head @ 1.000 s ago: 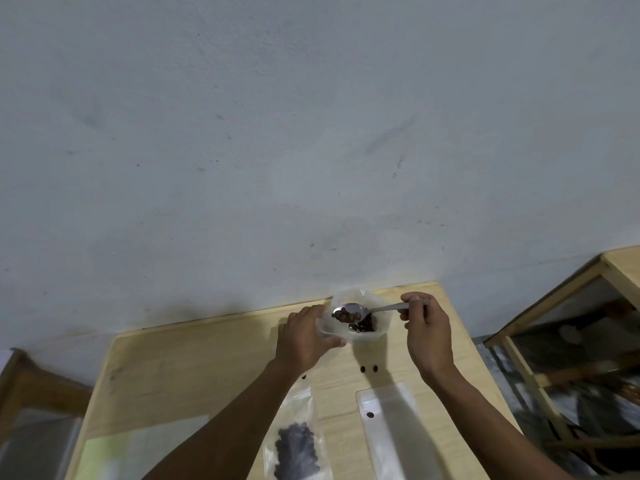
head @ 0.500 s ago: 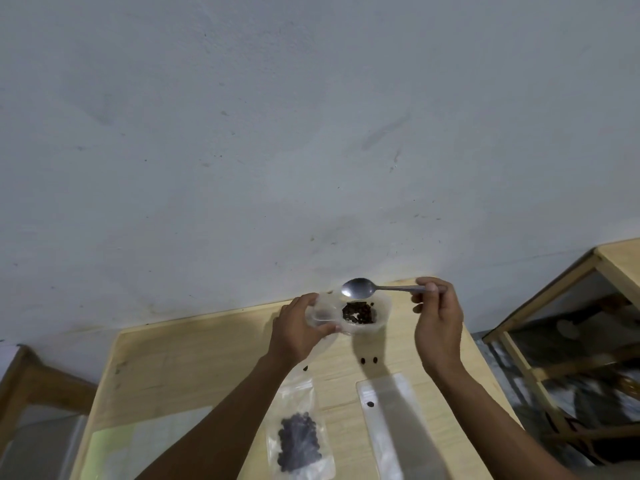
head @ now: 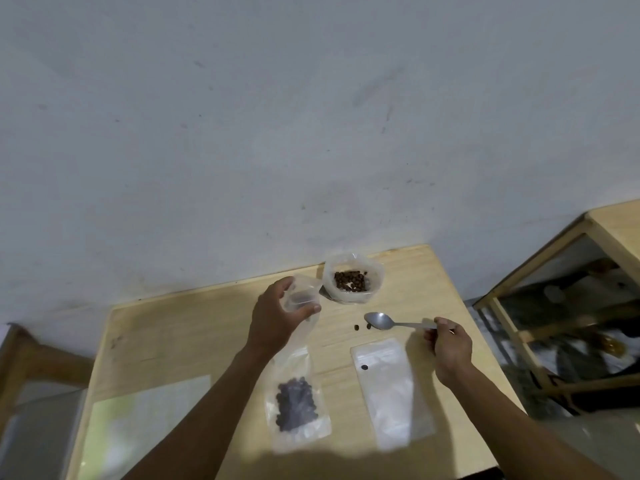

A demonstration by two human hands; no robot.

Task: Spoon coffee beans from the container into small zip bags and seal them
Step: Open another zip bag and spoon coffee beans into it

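A clear container (head: pixel 351 282) with brown coffee beans stands at the table's far edge. My left hand (head: pixel 277 317) pinches the open top of a small zip bag (head: pixel 298 403); dark beans sit in the bag's bottom, which lies on the table toward me. My right hand (head: pixel 450 348) holds a metal spoon (head: pixel 379 321) by its handle, with the bowl empty and low over the table, below the container. An empty flat zip bag (head: pixel 391 393) lies under my right forearm, with one bean on it. Two loose beans (head: pixel 362 327) lie beside the spoon's bowl.
The wooden table (head: pixel 173 341) stands against a grey wall. A pale green sheet (head: pixel 145 420) lies at its near left. A wooden-framed glass cabinet (head: pixel 571 306) stands close on the right, and another wooden frame (head: pixel 20 358) on the left.
The spoon, which held beans over the container, is now empty and has dropped down and right toward the table. My left hand with the bag's mouth has drawn away to the container's left.
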